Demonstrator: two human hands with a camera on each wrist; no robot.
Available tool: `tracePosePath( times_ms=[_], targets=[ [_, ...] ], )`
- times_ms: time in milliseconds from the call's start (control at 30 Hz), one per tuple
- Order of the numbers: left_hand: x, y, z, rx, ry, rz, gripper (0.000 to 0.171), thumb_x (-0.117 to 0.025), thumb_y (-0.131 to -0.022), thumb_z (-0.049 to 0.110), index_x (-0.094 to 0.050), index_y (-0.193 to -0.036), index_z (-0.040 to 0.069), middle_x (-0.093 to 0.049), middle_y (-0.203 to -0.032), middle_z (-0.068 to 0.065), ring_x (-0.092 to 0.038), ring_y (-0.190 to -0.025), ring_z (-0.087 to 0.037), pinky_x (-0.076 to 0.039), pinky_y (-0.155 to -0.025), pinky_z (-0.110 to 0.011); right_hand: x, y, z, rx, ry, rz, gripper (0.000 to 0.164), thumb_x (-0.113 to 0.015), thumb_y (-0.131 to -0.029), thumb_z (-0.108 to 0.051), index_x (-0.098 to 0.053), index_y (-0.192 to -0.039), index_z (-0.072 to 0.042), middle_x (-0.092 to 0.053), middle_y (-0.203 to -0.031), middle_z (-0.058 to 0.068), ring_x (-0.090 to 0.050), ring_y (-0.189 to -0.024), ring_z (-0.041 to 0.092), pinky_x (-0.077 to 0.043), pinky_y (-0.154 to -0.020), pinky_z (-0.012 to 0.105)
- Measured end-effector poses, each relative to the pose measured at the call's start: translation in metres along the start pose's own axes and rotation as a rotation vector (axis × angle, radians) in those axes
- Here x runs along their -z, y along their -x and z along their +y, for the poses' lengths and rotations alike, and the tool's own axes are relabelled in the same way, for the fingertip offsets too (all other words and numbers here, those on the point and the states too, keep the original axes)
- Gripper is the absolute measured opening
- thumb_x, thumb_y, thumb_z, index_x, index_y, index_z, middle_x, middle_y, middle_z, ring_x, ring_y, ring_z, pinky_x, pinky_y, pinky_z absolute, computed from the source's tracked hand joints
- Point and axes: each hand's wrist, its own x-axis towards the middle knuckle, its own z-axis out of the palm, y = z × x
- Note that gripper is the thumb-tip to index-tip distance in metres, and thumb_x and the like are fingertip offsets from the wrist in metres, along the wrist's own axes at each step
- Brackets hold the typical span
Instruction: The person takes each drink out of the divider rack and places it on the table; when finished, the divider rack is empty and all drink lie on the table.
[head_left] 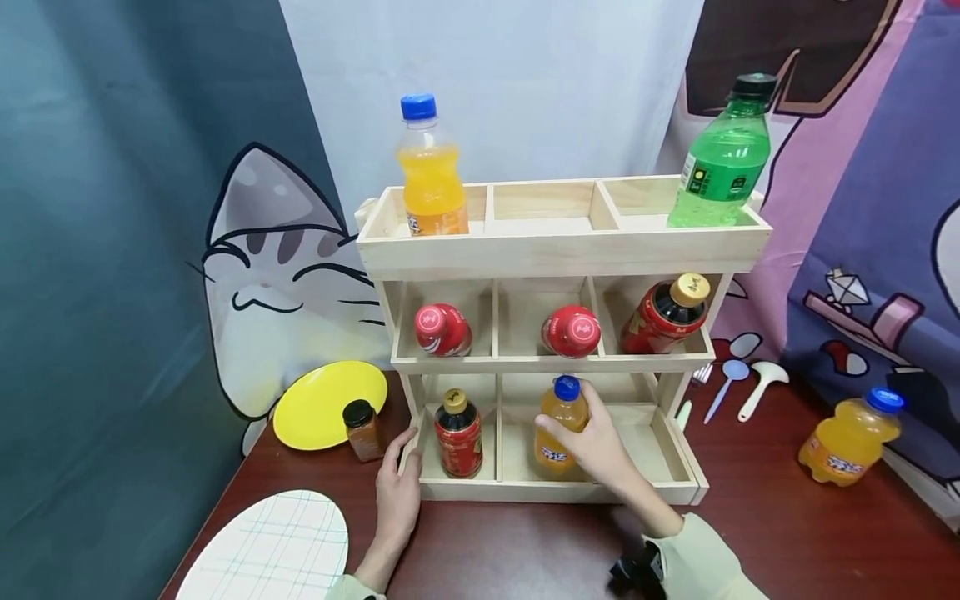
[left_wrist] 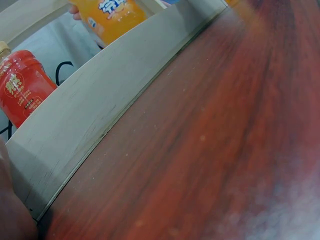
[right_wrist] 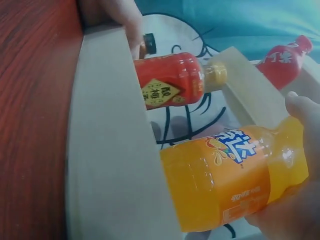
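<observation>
My right hand (head_left: 598,442) grips an orange soda bottle (head_left: 557,429) with a blue cap round its upper part. The bottle stands upright in the middle compartment of the wooden rack's bottom tier; in the right wrist view its orange label (right_wrist: 240,165) faces the front board. My left hand (head_left: 397,492) rests on the left end of the rack (head_left: 562,492), its fingers over the side edge. Beside it, in the bottom left compartment, stands a dark drink bottle (head_left: 459,442) with a red label and gold cap.
Two red-capped bottles (head_left: 442,330) and a gold-capped one (head_left: 666,315) occupy the middle tier. On top stand an orange soda (head_left: 433,179) and a green bottle (head_left: 723,162). Another orange soda (head_left: 847,442) is at right, near utensils (head_left: 763,387). Left are a yellow plate (head_left: 322,408), spice jar (head_left: 363,432) and checked placemat (head_left: 270,550).
</observation>
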Motion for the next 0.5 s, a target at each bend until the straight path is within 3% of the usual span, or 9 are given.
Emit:
tracePosePath(
  times_ms=[200,367,500],
  targets=[
    [0.0,0.001,0.003,0.009,-0.011,0.008,0.03,-0.05,-0.091,0.02,-0.053,-0.121,0.024,-0.051,-0.127,0.005,-0.039,-0.122,-0.01,-0.031,-0.096,-0.037,0.013,0.001,-0.007,-0.011,-0.025,-0.013,0.055,-0.072,-0.075,-0.019,-0.043,-0.122,-0.019,-0.059,-0.105,0.007,-0.06,-0.089,0.013,-0.049,-0.076,0.031],
    [-0.001,0.0,0.001,0.003,-0.015,0.017,0.029,-0.05,-0.091,0.021,-0.054,-0.12,0.026,-0.051,-0.125,0.008,-0.039,-0.121,-0.007,-0.031,-0.097,-0.034,0.038,-0.001,-0.008,0.016,-0.003,-0.087,0.052,-0.068,-0.078,-0.015,-0.045,-0.125,-0.014,-0.059,-0.109,0.01,-0.059,-0.093,0.009,-0.048,-0.079,0.027],
    [-0.002,0.0,0.001,-0.003,-0.023,0.009,0.029,-0.05,-0.091,0.021,-0.054,-0.12,0.025,-0.051,-0.126,0.007,-0.039,-0.122,-0.008,-0.031,-0.098,-0.035,0.059,-0.004,-0.012,0.023,0.054,-0.171,0.047,-0.066,-0.081,-0.018,-0.046,-0.124,-0.017,-0.061,-0.11,0.009,-0.059,-0.095,0.01,-0.048,-0.081,0.03]
  ],
)
